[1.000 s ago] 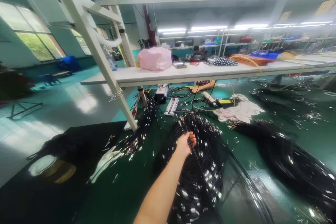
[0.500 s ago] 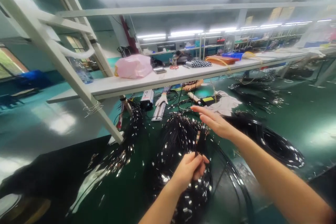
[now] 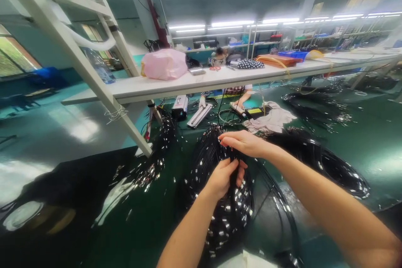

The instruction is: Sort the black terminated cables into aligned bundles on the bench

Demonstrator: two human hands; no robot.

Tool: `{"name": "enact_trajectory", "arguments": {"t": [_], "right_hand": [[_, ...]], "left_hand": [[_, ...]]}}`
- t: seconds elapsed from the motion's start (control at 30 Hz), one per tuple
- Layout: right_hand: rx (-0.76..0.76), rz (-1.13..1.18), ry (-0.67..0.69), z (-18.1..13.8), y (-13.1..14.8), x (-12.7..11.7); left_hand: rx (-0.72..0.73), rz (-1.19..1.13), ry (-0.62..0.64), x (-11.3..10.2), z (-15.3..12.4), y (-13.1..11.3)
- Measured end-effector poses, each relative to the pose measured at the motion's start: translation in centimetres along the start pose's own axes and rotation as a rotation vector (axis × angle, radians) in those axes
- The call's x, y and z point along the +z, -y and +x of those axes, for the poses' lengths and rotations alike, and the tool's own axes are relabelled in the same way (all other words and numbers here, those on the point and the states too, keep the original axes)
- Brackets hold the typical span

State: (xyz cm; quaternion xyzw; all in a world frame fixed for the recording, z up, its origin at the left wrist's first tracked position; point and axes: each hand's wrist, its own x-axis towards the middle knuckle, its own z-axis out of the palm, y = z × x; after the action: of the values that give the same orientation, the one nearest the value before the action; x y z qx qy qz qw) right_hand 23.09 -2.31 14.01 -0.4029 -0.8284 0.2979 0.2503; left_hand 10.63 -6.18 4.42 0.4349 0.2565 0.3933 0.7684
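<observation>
A thick bundle of black cables [image 3: 201, 163] with shiny light tips and bands lies on the green table in front of me. My left hand [image 3: 223, 178] is closed round a bunch of these cables near their upper ends. Just above it, my right hand [image 3: 246, 143] stretches across with its fingers extended and close together. Its fingertips are at the cable ends, and its palm side is mostly hidden.
A white shelf [image 3: 125, 94] crosses the table, carrying a pink bag [image 3: 165, 64] and an orange tray [image 3: 278, 60]. Beyond are a co-worker's gloved hand [image 3: 202, 101], a slotted white strip [image 3: 200, 115] and a pale cloth [image 3: 271, 117]. More coiled cables [image 3: 333, 167] lie right. A slanted post [image 3: 103, 92] stands left.
My right hand has come down and left, from raised beside the cable ends to against them. The left hand keeps its grip on the cables. The view has tilted downward.
</observation>
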Motion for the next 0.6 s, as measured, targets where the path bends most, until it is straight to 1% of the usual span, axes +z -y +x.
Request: {"name": "enact_trajectory", "arguments": {"t": [0.1, 0.2, 0.27, 0.33, 0.43, 0.5, 0.53, 0.6], "right_hand": [[-0.031, -0.029, -0.012, 0.8, 0.6, 0.6], [-0.035, -0.074, 0.022, 1.5, 1.1, 1.6], [0.000, -0.096, 0.064, 2.0, 1.3, 2.3], [0.027, -0.080, 0.092, 2.4, 1.2, 3.0], [-0.014, 0.021, 0.115, 3.1, 0.8, 3.7], [-0.041, 0.086, 0.164, 3.6, 0.6, 3.8], [-0.030, 0.101, 0.200, 3.9, 0.5, 3.9], [0.004, 0.080, 0.265, 4.5, 0.4, 4.0]], "left_hand": [[0.033, 0.004, 0.041, -0.3, -0.3, -0.7], [0.042, -0.020, 0.090, -0.9, -0.8, -1.1], [0.051, -0.085, 0.058, -1.4, -1.1, -1.1], [0.078, -0.127, -0.004, -2.1, -1.2, -0.9], [0.154, -0.116, -0.119, -3.1, -1.4, -0.8], [0.188, -0.085, -0.172, -3.6, -1.5, -1.0], [0.188, -0.068, -0.174, -3.7, -1.6, -1.1], [0.164, -0.043, -0.140, -3.9, -1.8, -1.5]]}}
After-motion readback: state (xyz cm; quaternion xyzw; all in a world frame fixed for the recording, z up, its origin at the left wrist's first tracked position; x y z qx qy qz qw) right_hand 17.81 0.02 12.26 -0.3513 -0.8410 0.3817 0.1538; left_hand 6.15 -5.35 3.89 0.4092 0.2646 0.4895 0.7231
